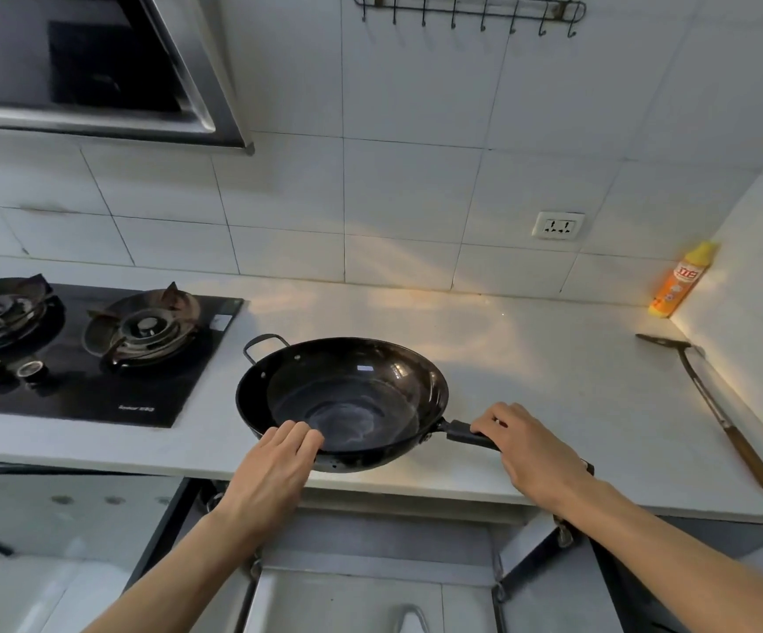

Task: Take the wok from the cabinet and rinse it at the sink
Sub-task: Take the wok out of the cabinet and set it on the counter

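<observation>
Head view: the black wok [343,399] sits on the white counter [530,381], at 3 o'clock of the gas hob [92,354]. The right hand [535,450] grips its long handle [466,435]; the left hand [274,468] rests straight fingers on the near rim. A spatula [708,404] lies at 3 o'clock.

Dim, bluish kitchen light, warm yellow patches of light across the pale stone worktop [530,358] and white tiled wall [416,198], small bright glints inside the round black metal wok [347,395], straight lines bent at the edges, bottom corners soft and blurry
</observation>
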